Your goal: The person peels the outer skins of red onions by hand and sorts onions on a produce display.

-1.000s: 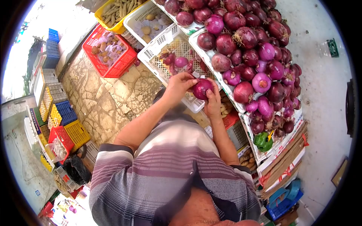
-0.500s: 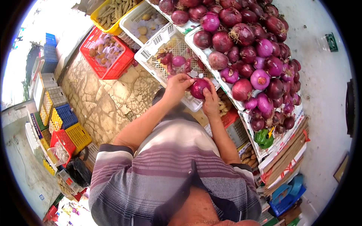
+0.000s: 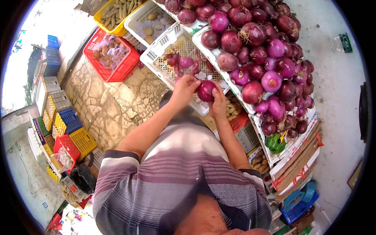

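A red onion (image 3: 206, 91), shiny and purple, is held up in front of my shirt, over the near edge of a white plastic crate (image 3: 150, 61). My right hand (image 3: 218, 103) grips its right side, thumb on the surface. At its left upper side, the fingertips of my left hand (image 3: 185, 92) are pinched together against the skin; whether a loose flake is between them is too small to tell. Inside the crate lie a peeled purple onion (image 3: 186, 62) and loose dark onion skins (image 3: 171, 59).
A large heap of red onions (image 3: 252, 93) fills the stand on my right, with a green pepper (image 3: 275, 144) at its near end. Ahead left are a red crate (image 3: 113, 76), a white crate of potatoes (image 3: 135, 25) and a yellow crate (image 3: 102, 24). Stacked crates (image 3: 81, 142) line the far left.
Both hands keep the onion in nearly the same place. My right fingers have come down slightly along the onion's side, and the view has shifted a little.
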Demonstrator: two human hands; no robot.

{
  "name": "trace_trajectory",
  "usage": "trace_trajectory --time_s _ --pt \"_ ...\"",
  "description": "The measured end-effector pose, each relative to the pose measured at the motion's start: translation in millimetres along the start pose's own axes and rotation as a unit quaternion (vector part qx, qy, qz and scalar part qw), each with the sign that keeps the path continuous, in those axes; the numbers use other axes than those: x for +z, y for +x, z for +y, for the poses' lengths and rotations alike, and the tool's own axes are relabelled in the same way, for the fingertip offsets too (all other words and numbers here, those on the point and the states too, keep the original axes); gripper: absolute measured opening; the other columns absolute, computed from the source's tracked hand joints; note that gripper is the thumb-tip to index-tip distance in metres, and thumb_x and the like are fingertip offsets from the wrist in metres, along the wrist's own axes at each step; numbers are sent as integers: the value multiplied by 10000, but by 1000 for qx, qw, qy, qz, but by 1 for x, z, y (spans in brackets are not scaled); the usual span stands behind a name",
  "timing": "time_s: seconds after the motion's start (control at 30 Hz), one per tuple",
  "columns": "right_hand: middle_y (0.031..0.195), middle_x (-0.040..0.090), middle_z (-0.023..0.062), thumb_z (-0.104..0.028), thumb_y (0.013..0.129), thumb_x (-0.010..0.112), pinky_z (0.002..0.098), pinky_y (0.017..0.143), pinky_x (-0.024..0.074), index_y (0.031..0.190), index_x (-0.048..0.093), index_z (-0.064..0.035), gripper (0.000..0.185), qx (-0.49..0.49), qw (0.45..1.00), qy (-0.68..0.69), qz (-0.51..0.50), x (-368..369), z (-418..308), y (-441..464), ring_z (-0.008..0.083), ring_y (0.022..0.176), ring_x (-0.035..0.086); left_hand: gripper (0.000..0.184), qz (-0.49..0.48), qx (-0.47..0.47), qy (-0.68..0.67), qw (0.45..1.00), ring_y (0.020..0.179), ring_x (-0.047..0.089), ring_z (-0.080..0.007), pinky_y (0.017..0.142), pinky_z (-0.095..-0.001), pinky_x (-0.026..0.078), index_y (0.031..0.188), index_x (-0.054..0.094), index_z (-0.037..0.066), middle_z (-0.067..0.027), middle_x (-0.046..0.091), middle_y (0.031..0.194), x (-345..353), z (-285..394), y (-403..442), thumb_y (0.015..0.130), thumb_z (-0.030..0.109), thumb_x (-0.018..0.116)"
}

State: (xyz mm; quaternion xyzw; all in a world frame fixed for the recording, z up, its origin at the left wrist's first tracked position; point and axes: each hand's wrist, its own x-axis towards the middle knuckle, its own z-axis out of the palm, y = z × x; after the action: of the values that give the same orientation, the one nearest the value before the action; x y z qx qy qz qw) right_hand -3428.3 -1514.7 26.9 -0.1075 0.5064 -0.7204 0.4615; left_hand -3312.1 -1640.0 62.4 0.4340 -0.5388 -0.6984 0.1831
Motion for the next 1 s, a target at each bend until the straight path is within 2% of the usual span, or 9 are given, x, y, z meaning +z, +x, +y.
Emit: trace_trajectory --time_s 0.1,0.17,0.27,0.37,0.57,0.6,0.7,0.8,1.0 --pt "1244 619 150 -309 999 557 357 773 623 1369 501 -2 484 22 1000 17 12 -4 6 2 237 1006 680 183 4 33 51 998 758 595 -133 695 -297 507 1013 618 -46 -66 665 851 -1 -12 3 980 127 668" --pt "1217 637 156 -346 997 558 358 688 637 1367 498 -6 506 55 997 51 17 -6 6 2 247 932 705 180 3 43 16 999 765 588 -134 698 -303 501 1013 614 -45 -69 665 863 -1 -21 4 989 128 655" --pt "1212 632 148 -307 1002 540 368 718 616 1348 521 10 470 74 997 32 22 -4 -10 -1 252 968 690 157 -30 33 -9 999 841 611 -131 773 -299 514 1051 623 -13 -54 661 914 -4 -19 1 1005 137 625" --pt "1175 655 145 -344 994 546 366 651 620 1346 518 -5 489 75 994 63 56 -1 -6 -1 258 920 705 140 -44 4 -49 998 858 621 -129 804 -297 521 1072 629 6 -45 667 936 -4 -10 -2 1012 130 607" --pt "1168 667 158 -396 998 524 393 694 641 1344 508 -3 524 144 983 113 13 -14 -2 2 277 907 719 139 -91 -26 -149 984 836 624 -127 787 -280 515 1081 644 -1 -51 695 932 -16 3 -5 994 104 616" --pt "1176 666 163 -425 1006 491 435 736 649 1342 507 4 545 149 981 126 -2 -16 -2 3 291 947 715 146 -93 -36 -150 984 830 625 -126 785 -278 516 1083 654 -5 -53 699 932 -14 4 -5 988 102 623" --pt "1189 665 166 -450 1011 457 474 772 645 1342 510 3 563 166 973 157 31 -12 -4 0 300 984 708 172 -91 -19 -79 992 825 634 -128 781 -271 517 1089 682 -14 -56 700 930 -16 0 0 960 96 654" --pt "1190 666 166 -447 1017 434 490 798 638 1341 514 -4 555 167 973 160 8 -12 -5 1 305 1016 702 192 -79 -31 -6 996 838 637 -126 788 -277 518 1079 700 -19 -56 700 925 -14 8 -4 936 107 685" --pt "1187 669 160 -423 1022 432 485 800 638 1336 523 -14 524 178 970 162 -19 -11 1 1 295 1018 704 298 -71 -12 -29 997 916 640 -151 844 -307 528 1180 666 -18 -80 687 1038 -12 9 -2 921 124 699"
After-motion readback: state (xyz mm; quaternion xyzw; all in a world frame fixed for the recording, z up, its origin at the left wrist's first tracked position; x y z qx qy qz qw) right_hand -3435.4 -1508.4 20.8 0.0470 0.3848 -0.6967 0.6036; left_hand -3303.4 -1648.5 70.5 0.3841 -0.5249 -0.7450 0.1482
